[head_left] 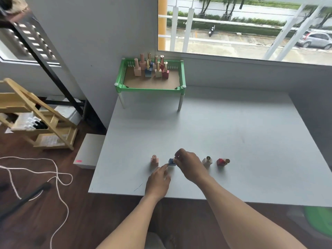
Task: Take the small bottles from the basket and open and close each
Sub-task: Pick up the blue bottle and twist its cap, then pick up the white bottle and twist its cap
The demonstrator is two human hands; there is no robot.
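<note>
Fingers of both hands pinch square blue bottle [171, 161] — right hand [190, 165] on cap.

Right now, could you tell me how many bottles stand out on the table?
4, in a row near the front edge: pink bottle, blue bottle between both hands, cream bottle, red bottle.

4 bottles [207, 161] stand in a row on the table [233, 141]; the basket [150, 87] sits behind them.

I sit in a room like a small home studio: my grey table [215, 141] stands under a street window [242, 24], a wooden rack [36, 123] left of the table.
</note>
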